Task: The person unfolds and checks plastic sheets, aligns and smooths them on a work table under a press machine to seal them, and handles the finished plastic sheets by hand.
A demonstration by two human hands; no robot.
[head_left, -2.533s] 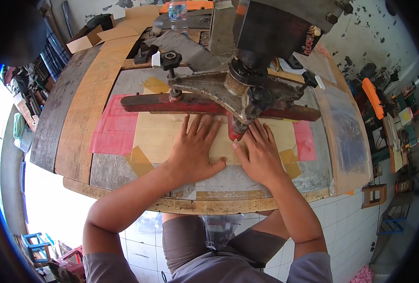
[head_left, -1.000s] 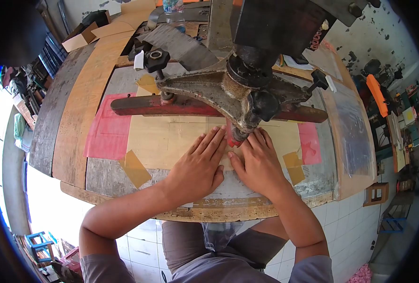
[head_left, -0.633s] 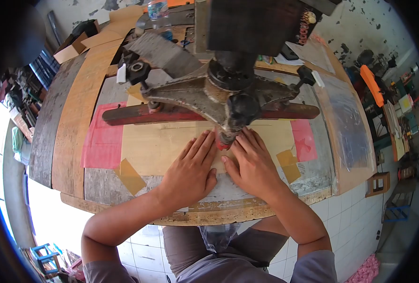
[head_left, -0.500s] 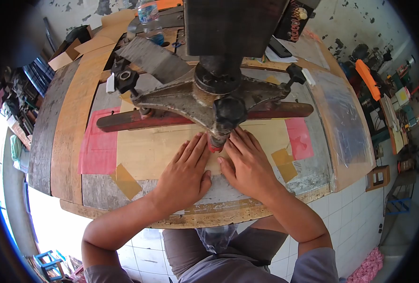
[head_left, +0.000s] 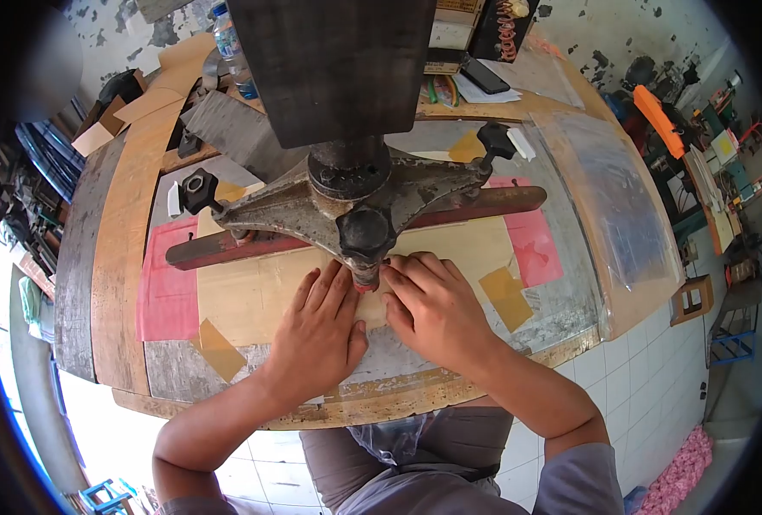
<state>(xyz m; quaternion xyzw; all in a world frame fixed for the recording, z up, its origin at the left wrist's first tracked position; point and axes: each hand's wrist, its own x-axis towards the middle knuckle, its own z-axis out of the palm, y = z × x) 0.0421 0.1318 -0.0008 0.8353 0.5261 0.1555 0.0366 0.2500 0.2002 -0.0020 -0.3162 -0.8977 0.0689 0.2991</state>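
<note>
On a pale yellow sheet (head_left: 235,296) my left hand (head_left: 315,330) lies flat, its fingers pointing forward to the left of a red-tipped metal foot (head_left: 365,279). My right hand (head_left: 437,313) rests on the same sheet at the foot's right side, with its fingers bent. No object shows in either hand. Above the fingertips stands a metal machine head (head_left: 355,189) with black knobs and a long red bar (head_left: 261,251). Pink sheets (head_left: 168,283) show at both ends of the yellow one, and brown tape (head_left: 222,348) crosses its corners.
A wooden table edge (head_left: 381,396) curves in front of my body. Clear plastic sheeting (head_left: 625,215) covers the right side. Toward the back are a phone (head_left: 485,75), a water bottle (head_left: 226,39), a grey board (head_left: 239,129) and an open cardboard box (head_left: 102,129).
My left hand has drawn back toward me and turned to lie flat beside the foot. The fingers of my right hand have bent. The camera view has shifted, and the machine appears farther left.
</note>
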